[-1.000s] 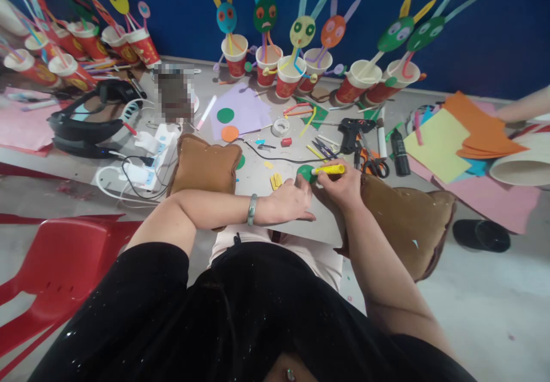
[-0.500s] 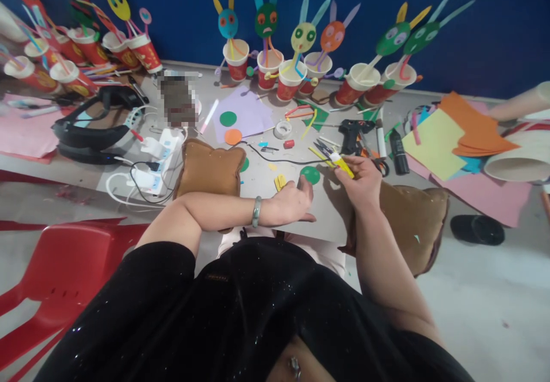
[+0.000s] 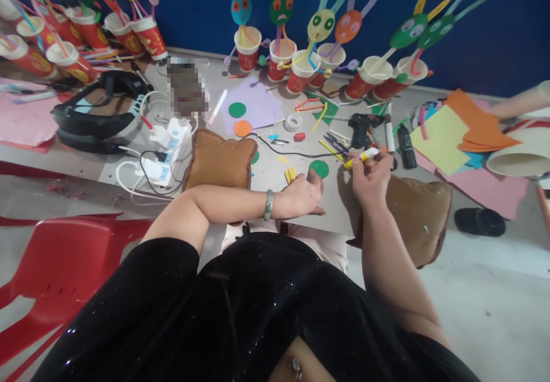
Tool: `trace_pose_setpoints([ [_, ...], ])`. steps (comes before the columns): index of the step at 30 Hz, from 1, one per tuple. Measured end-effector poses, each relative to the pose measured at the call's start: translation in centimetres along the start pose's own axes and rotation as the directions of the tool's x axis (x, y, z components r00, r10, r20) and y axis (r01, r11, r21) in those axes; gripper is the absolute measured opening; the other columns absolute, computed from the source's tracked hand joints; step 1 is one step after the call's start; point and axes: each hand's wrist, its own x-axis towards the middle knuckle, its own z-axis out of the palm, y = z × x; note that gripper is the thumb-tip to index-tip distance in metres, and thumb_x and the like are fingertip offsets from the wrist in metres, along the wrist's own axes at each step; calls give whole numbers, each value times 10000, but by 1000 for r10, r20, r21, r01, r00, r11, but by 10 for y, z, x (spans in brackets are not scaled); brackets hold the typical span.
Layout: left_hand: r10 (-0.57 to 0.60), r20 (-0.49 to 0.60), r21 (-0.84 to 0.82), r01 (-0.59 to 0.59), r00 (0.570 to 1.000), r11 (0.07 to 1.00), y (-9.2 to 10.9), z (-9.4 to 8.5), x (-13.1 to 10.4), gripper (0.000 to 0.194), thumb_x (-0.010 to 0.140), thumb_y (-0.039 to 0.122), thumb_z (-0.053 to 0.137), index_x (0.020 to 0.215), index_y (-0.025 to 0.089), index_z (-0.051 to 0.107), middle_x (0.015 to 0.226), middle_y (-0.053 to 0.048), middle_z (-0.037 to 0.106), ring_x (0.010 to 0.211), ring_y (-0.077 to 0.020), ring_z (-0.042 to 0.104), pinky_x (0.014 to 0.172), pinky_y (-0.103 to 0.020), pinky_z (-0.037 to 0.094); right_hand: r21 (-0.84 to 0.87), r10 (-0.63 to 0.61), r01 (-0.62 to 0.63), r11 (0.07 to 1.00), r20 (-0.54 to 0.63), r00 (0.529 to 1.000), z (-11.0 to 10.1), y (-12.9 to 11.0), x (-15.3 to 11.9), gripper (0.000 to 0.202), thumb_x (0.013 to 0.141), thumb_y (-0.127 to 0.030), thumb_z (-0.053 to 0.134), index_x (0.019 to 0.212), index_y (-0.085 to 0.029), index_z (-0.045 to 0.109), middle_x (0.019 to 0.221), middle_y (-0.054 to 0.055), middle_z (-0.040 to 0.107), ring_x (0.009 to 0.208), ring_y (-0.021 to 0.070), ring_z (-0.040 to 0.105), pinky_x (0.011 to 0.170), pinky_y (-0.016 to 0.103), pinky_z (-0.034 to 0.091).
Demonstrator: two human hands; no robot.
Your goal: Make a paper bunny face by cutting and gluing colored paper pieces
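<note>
My right hand (image 3: 372, 177) is closed on a yellow marker with a white end (image 3: 361, 158), above the table's right part, beside the scissors (image 3: 335, 141). My left hand (image 3: 303, 195) rests near the table's front edge with its fingers apart. Just beyond its knuckles lies a small yellow piece (image 3: 290, 174), partly hidden by the hand. A green paper circle (image 3: 318, 169) lies flat close to my left fingertips. Farther in are a red cap (image 3: 299, 137) and a roll of tape (image 3: 293, 122).
Red paper cups (image 3: 248, 58) with paper figures line the back. Brown cushions (image 3: 221, 161) flank the work area. A black glue gun (image 3: 360, 130), power strip (image 3: 173, 147), headset (image 3: 97, 113) and coloured paper (image 3: 440, 138) lie around. A red chair (image 3: 64, 256) stands left.
The marker in my right hand has turned, its white end now pointing right, away from the scissors. The whole view has shifted slightly. My left hand keeps its pose near the yellow piece.
</note>
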Motion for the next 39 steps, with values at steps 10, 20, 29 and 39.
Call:
trace_pose_setpoints([
  [10,4,9,-17,-3,1000,1000,0,-2,-3,881,1053,676,519,1510,-74,597,1549,-399,567,1410,-428,594,973,-468,571,-194,-17,-3,981,-102,995,-3,4,-1,335,754,-528,726,934,-311,544,818,26,730,746,304,730,842,544,653],
  [20,-2,7,-63,2,1000,998,0,-1,-3,866,1046,655,555,1509,-76,603,1555,-399,565,1461,-438,565,1008,-481,579,-184,34,-51,982,-91,995,-3,-7,-3,450,673,-394,804,1015,-300,528,890,61,785,828,353,788,896,559,658],
  [29,1,45,-48,1,999,999,1,-4,-4,853,1069,655,503,1547,-47,579,1578,-372,556,1388,-426,602,1013,-489,560,-197,113,-136,971,-126,986,-1,-11,4,601,650,-369,801,1179,-255,539,841,16,757,784,323,783,920,556,655],
  [39,23,81,-35,-20,996,999,-1,-14,-6,920,1066,694,449,1578,-67,535,1589,-398,533,1537,-433,494,976,-496,599,-375,-458,386,843,-124,880,-9,-63,-31,168,942,-451,659,1002,-296,635,1000,143,734,910,359,737,823,553,637],
])
